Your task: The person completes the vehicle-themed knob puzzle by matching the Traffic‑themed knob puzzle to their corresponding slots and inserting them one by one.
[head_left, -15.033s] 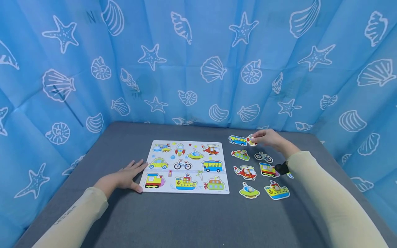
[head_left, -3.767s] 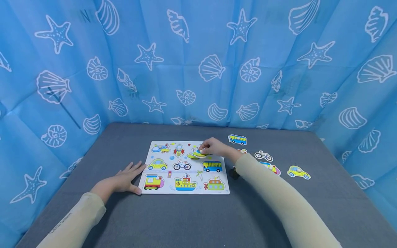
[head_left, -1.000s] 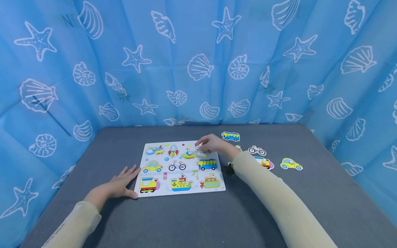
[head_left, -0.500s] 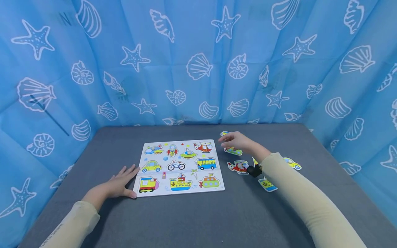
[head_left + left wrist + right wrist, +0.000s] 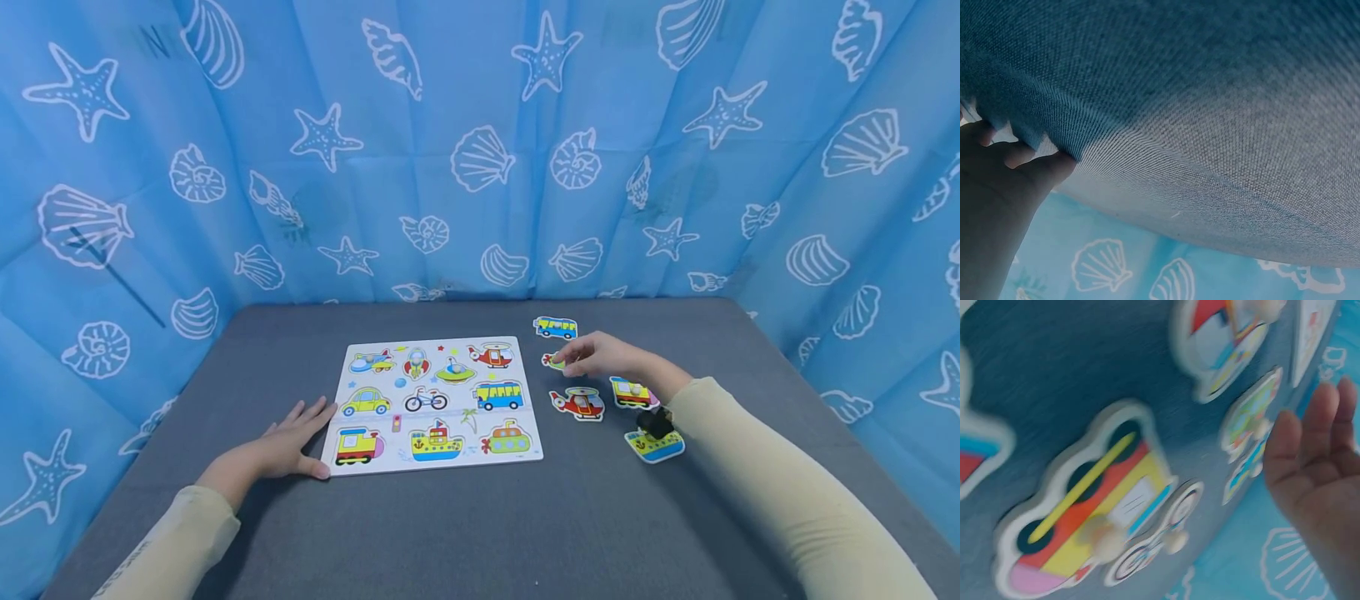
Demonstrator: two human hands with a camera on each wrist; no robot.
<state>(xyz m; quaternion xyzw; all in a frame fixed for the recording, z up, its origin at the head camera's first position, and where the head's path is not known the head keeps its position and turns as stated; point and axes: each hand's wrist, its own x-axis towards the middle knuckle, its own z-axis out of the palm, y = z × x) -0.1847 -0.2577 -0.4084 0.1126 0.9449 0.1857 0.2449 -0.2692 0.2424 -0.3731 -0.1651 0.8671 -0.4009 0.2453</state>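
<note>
1. Grey table (image 5: 465, 533): submarine piece (image 5: 553, 362) lies near the right edge of the white board (image 5: 472, 461), toward the table's far edge.
2. Right hand (image 5: 603, 357): fingers loosely parted at submarine piece, no hold visible; contact unclear.
3. Left hand (image 5: 285, 450): fingers straight, gripping nothing, thumb at board's near-left corner.

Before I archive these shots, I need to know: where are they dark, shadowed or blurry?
Head view: bright and mostly sharp, soft shadow on the gray tabletop beside the right sleeve; left wrist: the left hand nearly silhouetted, deep bluish shade across the upper picture; right wrist: dim and soft overall, train piece blurred.
</note>
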